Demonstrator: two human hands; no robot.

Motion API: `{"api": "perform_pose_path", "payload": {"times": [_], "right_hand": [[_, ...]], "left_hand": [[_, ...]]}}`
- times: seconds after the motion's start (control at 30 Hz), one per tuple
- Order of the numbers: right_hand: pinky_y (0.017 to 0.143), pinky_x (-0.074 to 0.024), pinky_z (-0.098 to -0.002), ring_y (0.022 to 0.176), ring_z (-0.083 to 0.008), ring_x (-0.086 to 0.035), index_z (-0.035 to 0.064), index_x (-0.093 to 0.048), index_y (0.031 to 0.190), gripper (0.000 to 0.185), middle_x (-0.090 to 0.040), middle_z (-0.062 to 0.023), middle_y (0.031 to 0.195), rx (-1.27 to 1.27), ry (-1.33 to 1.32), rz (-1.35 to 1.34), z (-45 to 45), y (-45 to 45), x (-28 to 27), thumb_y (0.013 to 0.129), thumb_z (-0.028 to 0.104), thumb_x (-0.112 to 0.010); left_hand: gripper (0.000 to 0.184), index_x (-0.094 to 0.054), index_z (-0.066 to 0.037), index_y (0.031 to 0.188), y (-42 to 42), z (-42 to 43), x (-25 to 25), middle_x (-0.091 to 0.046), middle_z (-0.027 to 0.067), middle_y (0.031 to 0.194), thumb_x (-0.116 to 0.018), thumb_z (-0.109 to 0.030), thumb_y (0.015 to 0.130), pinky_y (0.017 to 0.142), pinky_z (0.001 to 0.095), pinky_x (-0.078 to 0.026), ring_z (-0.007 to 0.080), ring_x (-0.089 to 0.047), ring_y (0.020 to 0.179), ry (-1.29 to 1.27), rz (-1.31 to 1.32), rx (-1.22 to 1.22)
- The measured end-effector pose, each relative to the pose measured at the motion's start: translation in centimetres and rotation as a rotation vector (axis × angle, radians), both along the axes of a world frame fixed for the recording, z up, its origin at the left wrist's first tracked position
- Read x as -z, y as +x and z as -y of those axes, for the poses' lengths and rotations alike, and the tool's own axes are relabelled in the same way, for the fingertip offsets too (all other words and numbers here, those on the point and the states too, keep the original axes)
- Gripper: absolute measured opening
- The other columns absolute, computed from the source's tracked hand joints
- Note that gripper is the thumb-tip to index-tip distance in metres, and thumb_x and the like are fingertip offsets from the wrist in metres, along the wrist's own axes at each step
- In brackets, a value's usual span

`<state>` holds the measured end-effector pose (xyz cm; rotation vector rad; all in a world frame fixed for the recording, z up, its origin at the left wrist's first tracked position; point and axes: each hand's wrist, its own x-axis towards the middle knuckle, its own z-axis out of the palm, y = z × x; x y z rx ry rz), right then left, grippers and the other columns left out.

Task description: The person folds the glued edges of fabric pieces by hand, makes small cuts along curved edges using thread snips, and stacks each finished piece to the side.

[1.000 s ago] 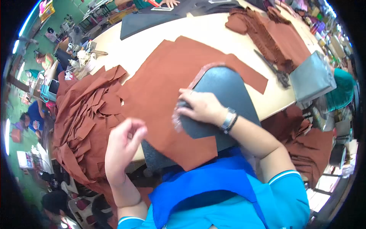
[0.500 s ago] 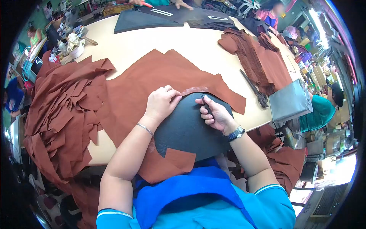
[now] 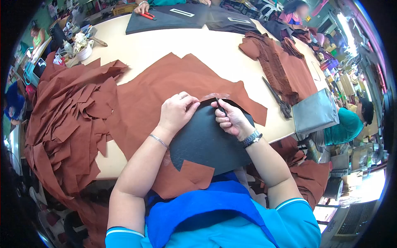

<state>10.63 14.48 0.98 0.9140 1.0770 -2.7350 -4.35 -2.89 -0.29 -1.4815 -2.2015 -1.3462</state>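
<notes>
A rounded black panel (image 3: 206, 140) lies partly on the brown cloth (image 3: 157, 89), at the table edge in front of me. My left hand (image 3: 178, 110) is closed, thumb and finger pinching at the cloth's edge along the top of the panel. My right hand (image 3: 232, 120) is wrapped round a small dark pointed tool (image 3: 220, 106); its exact kind is hard to make out. The tool's tip is at the cloth's edge, close to the left fingertips. A shiny whitish patch (image 3: 217, 96) shows on the cloth just beyond. One brown flap (image 3: 196, 175) folds over the panel's lower edge.
Brown cloth pieces (image 3: 78, 107) are heaped on the left. Large scissors (image 3: 278, 99) lie on the right, beside a grey block (image 3: 316, 110) and more brown cloth (image 3: 295, 68). Across the table (image 3: 206, 45), a co-worker's hand (image 3: 142, 7) is near red-handled scissors (image 3: 147, 16) and dark panels (image 3: 165, 20).
My right hand has shifted slightly up, bringing the tool to the cloth's edge and nearer my left fingers. Across the table, the co-worker's hands have moved, and the red-handled scissors now lie on the panel.
</notes>
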Motion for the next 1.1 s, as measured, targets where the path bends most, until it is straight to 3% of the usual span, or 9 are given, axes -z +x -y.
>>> {"api": "perform_pose_path", "payload": {"times": [0.23, 0.47, 0.87, 1.07, 1.1], "right_hand": [[0.037, -0.0269, -0.0153, 0.048, -0.0021, -0.035, 0.0066, -0.056, 0.112, 0.033, -0.044, 0.004, 0.065, -0.023, -0.118, 0.012, -0.1, -0.1, -0.3, 0.107, 0.038, -0.048], [0.037, -0.026, -0.0154, 0.048, -0.0023, -0.035, 0.0073, -0.057, 0.112, 0.032, -0.045, 0.0037, 0.066, -0.01, -0.005, -0.009, 0.0, 0.4, 0.1, 0.106, 0.038, -0.049], [0.038, -0.0268, -0.0159, 0.048, -0.0026, -0.034, 0.0077, -0.057, 0.11, 0.032, -0.045, 0.0036, 0.067, -0.046, -0.055, 0.018, 0.2, -0.1, -0.2, 0.106, 0.039, -0.048], [0.038, -0.0272, -0.0167, 0.049, -0.0033, -0.034, 0.0085, -0.056, 0.109, 0.032, -0.045, 0.0041, 0.068, -0.035, -0.075, -0.03, 0.5, 0.0, 0.0, 0.106, 0.04, -0.049], [0.038, -0.0272, -0.0169, 0.049, -0.0032, -0.034, 0.0089, -0.057, 0.109, 0.032, -0.045, 0.0041, 0.068, 0.008, 0.022, -0.04, 0.4, 0.5, -0.9, 0.106, 0.04, -0.049]], "left_hand": [[0.008, -0.075, -0.009, 0.088, 0.1, 0.0, -0.2, -0.068, 0.0021, 0.082, -0.074, -0.017, 0.088, 0.063, 0.0306, -0.055, 0.0169, -0.066, 0.07, -0.014, 0.026, -0.006], [0.007, -0.075, -0.01, 0.088, 0.0, 0.0, 0.0, -0.067, 0.0017, 0.081, -0.074, -0.018, 0.088, 0.064, 0.0311, -0.055, 0.0175, -0.066, 0.071, 0.0, -0.02, 0.001], [0.008, -0.075, -0.011, 0.088, 0.0, 0.0, 0.0, -0.067, 0.0016, 0.082, -0.073, -0.019, 0.088, 0.065, 0.031, -0.055, 0.0174, -0.067, 0.072, -0.008, -0.014, -0.008], [0.012, -0.075, -0.008, 0.097, 0.4, 0.2, -1.0, -0.069, 0.004, 0.088, -0.072, -0.018, 0.091, 0.074, 0.0302, -0.056, 0.0161, -0.068, 0.082, -0.153, 0.177, 0.0], [0.015, -0.074, -0.006, 0.1, 0.1, 0.2, -1.0, -0.069, 0.0055, 0.091, -0.072, -0.018, 0.091, 0.076, 0.0302, -0.056, 0.0166, -0.068, 0.084, -0.15, 0.255, 0.045]]}}
